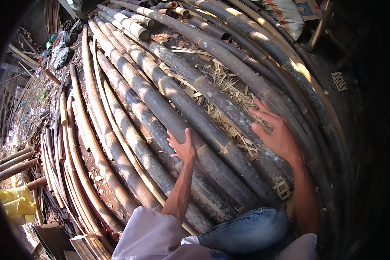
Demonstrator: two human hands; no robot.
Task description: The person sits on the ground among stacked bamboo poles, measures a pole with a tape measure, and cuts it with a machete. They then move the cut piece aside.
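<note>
Long, dark bamboo poles lie side by side across the ground before me. My left hand (184, 149) has its fingers spread and rests on or just over a thick bamboo pole (160, 110); contact is hard to make out. Further right, my right hand (275, 133) is open with its fingers apart, holding nothing. It hovers by a grey, speckled bamboo pole (210, 89), and I cannot tell whether it touches the wood. Between these two poles runs another dark bamboo pole (190, 115).
Thinner bamboo poles (80, 143) lie at the left, beside a yellow bag (21, 206). Wood shavings (219, 71) and dry leaves fill gaps between poles. A woven bamboo scrap (283, 190) lies near my right forearm. A white sack (286, 19) stands at the far right.
</note>
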